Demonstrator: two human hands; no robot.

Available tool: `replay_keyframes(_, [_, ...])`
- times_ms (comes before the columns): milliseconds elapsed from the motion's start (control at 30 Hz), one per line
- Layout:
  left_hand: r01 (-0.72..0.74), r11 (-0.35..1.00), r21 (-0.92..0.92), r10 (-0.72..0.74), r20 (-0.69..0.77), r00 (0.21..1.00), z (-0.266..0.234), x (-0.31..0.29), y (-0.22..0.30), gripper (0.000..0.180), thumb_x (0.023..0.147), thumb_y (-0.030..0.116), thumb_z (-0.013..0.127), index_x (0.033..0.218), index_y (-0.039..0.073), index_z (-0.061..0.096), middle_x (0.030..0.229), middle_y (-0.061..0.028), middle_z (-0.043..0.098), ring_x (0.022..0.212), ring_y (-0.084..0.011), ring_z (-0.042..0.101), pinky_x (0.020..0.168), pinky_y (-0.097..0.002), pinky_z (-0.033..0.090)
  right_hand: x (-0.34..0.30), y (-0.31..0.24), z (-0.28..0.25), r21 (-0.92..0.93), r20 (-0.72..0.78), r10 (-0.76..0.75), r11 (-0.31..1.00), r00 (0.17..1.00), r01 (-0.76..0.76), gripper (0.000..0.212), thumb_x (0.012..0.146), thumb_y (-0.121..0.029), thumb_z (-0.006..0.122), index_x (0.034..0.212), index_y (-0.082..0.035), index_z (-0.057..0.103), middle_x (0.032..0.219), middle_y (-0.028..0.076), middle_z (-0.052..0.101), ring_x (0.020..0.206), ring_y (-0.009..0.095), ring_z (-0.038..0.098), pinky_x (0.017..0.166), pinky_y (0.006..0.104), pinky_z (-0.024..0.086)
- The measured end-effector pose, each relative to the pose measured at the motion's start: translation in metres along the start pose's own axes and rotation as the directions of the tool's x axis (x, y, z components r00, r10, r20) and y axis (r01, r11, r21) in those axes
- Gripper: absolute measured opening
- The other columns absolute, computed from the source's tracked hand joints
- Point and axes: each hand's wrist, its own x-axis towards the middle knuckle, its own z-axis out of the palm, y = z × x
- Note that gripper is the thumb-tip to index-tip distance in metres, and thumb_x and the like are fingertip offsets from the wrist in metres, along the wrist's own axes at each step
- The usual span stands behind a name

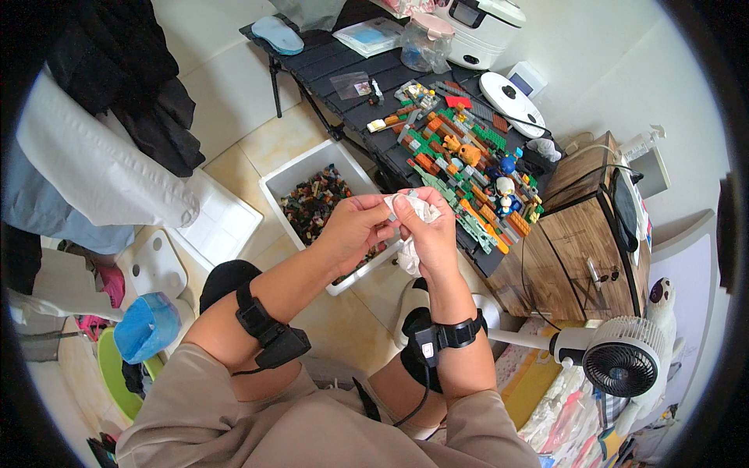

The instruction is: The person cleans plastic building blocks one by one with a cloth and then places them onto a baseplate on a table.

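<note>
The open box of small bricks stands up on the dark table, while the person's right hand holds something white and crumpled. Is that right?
Not quite: the head view shows the open box of small bricks standing on the tiled floor, not on the dark table. The right hand does hold a crumpled white thing.

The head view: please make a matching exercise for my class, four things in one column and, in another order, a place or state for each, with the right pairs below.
Things:
1. crumpled white tissue
2. clear jar
3. white bin
4. fan

Places or states:
A. on the tiled floor, filled with loose toy bricks
B. at the right of the view, with a round grille
C. held in the left hand and right hand
D. on the black table, with a pink lid

Right pairs: 1-C, 2-D, 3-A, 4-B
</note>
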Motion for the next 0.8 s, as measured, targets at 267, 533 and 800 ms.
replay_keyframes(267, [-0.001,1.0,0.021,0.002,-0.056,0.998,0.009,0.0,-0.004,0.023,0.09,0.019,0.057,0.102,0.0,0.062,0.086,-0.0045,0.062,0.069,-0.0072,0.054,0.06,-0.0194,0.044,0.004,0.0,0.013,-0.182,-0.187,-0.227,0.964,0.956,0.194,0.024,0.086,-0.022,0.065,0.074,-0.003,0.056,0.062,-0.001,0.056,0.05,0.003,0.05,0.046,0.0173,0.039])
replay_keyframes(533, [0.036,0.999,0.026,-0.036,0.001,0.999,0.01,-0.005,0.0,0.027,0.09,0.02,0.059,0.106,0.0,0.061,0.087,-0.0038,0.063,0.072,-0.007,0.056,0.058,-0.0188,0.044,0.004,-0.008,0.004,0.134,-0.147,0.094,0.988,0.985,-0.074,0.048,0.094,-0.046,0.043,0.085,-0.002,0.057,0.059,-0.001,0.05,0.048,0.008,0.046,0.045,0.0208,0.037])
replay_keyframes(800, [-0.063,0.998,0.026,0.065,-0.046,0.997,0.009,-0.007,0.006,0.029,0.09,0.022,0.059,0.11,0.001,0.06,0.089,-0.0058,0.063,0.073,-0.0079,0.057,0.058,-0.0186,0.045,0.003,-0.014,-0.019,0.555,0.22,0.156,0.792,0.963,-0.255,0.038,0.093,-0.036,0.044,0.103,-0.001,0.054,0.054,0.0,0.036,0.045,0.011,0.032,0.042,0.0251,0.026])
